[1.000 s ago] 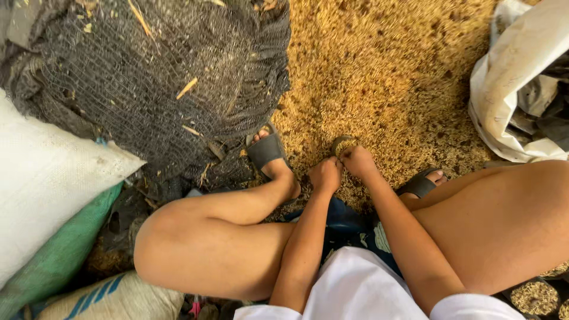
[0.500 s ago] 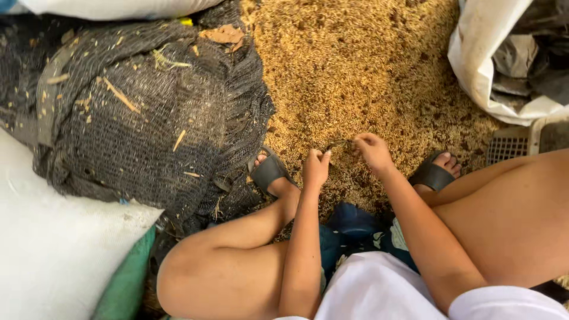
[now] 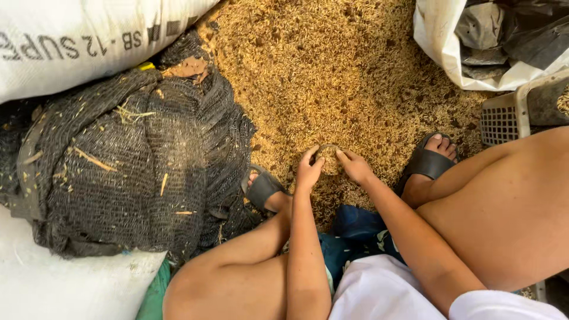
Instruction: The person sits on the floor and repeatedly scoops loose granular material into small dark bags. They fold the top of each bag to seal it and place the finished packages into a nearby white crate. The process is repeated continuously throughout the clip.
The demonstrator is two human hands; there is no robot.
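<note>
Grain heap (image 3: 355, 71) on the ground, hands at its near edge.
Netting bundle (image 3: 124, 172) is placed left of it; a sack (image 3: 468, 53) and crate (image 3: 510, 112) right.

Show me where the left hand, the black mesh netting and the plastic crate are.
left hand (image 3: 309, 169), head view, on the back of the hand.
black mesh netting (image 3: 124, 160), head view, on the middle of the bundled heap.
plastic crate (image 3: 501, 121), head view, on its gridded side wall.

head cam | looks steeply down, close | over knees onto grain-strewn ground (image 3: 355, 71)
</note>
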